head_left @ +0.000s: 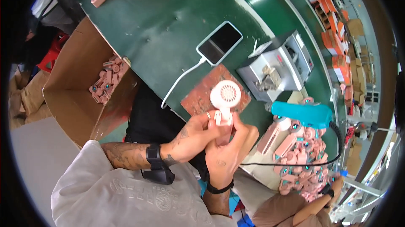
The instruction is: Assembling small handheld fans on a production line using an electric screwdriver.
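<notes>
A pink handheld mini fan [225, 94] is held upright in front of me, its round slotted head pointing away from my body. My left hand [190, 138] pinches the hinge area and handle from the left. Around the handle from the right, the fingers of my right hand [228, 157] are closed, with the thumbs close together. Part of the handle is hidden by my fingers. Beneath the fan head lies a worn reddish board [198, 97] on the green table [147, 54]. To the right, a teal electric screwdriver [301, 114] with a black coiled cord rests over piled pink fan parts.
A phone [219, 43] with a white cable lies beyond the board. Right of it stands a grey box-shaped machine [274, 66]. Many pink fans [299, 159] are heaped at right, near another person's arm [316, 206]. A cardboard box [67, 87] at left holds more pink parts.
</notes>
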`<state>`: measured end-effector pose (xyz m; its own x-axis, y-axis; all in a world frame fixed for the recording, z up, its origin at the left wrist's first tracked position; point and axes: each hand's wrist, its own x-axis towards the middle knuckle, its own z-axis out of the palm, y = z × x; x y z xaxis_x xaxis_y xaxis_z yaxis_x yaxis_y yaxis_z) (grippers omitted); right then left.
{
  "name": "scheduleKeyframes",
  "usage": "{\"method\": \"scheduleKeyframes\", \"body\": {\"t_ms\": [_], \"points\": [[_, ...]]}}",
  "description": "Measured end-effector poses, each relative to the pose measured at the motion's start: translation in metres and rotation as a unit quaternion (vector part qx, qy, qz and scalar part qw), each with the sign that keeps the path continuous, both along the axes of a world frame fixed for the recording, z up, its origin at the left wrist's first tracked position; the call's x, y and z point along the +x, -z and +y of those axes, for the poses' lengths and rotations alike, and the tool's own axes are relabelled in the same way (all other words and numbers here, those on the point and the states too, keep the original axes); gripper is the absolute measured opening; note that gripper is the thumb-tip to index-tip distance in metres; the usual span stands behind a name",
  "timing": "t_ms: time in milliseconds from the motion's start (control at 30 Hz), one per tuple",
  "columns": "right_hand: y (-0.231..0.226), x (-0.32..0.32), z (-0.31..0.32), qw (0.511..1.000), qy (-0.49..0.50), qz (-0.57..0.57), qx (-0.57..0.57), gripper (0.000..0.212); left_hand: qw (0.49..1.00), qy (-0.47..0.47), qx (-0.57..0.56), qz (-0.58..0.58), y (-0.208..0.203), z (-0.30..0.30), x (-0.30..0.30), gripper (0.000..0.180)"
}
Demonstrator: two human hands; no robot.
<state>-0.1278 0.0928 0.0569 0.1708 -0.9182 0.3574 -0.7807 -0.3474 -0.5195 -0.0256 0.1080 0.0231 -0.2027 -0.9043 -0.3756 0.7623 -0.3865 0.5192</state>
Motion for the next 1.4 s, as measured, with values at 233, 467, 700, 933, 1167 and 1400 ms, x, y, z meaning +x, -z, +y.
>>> {"method": "scheduleKeyframes", "body": {"t_ms": [233, 467, 700, 933, 1167, 1400], "points": [[-0.009, -0.009, 0.016, 0.991, 0.037, 0.086, -0.091, 0.039, 0.992, 0.041, -0.06, -0.1, 0.005, 0.004, -0.01, 0.022], [-0.019, 0.0, 0.012, 0.998, 0.02, 0.056, -0.022, 0.028, 0.995, 0.039, -0.051, -0.071, 0.008, 0.005, -0.005, 0.03], [-0.017, -0.007, 0.009, 0.995, -0.049, 0.043, -0.07, 0.039, 0.997, 0.021, -0.06, -0.048, 0.023, -0.006, -0.002, 0.032], [0.031, -0.035, 0.034, 0.927, -0.001, -0.326, 0.187, 0.047, 0.99, -0.008, -0.115, 0.08, 0.008, -0.011, 0.02, 0.038], [0.014, -0.01, 0.044, 0.864, 0.016, -0.394, 0.312, 0.046, 0.988, 0.03, -0.144, 0.051, -0.003, -0.016, 0.031, 0.041], [0.012, -0.011, 0.045, 0.891, 0.043, -0.357, 0.277, 0.057, 0.984, 0.045, -0.167, 0.052, -0.004, -0.017, 0.029, 0.038]]}}
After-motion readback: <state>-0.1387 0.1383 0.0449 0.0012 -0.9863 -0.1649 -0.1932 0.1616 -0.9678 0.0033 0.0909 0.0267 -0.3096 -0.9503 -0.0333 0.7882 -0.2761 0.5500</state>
